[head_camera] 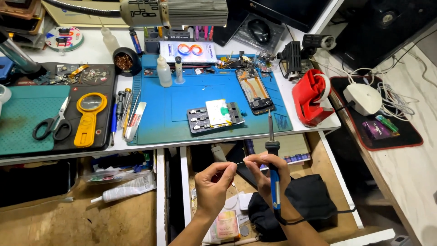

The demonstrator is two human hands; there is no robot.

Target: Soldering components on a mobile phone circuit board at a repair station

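Observation:
My right hand (267, 175) grips a blue-handled soldering iron (272, 150) upright, its tip pointing up toward the blue work mat (182, 107). A thin strand of solder wire (240, 162) is pinched between my left hand (214, 182) and the fingers of my right hand. Both hands hover over an open drawer below the desk edge. On the mat lie an opened phone (254, 90) and a dark board with a white battery (215, 115).
Scissors (52, 125), a yellow magnifier (88, 116) and pens lie on the left mats. Small bottles (164, 72) stand at the mat's back edge. A red tape dispenser (310, 96) sits at the right. A black cloth (309, 198) lies in the drawer.

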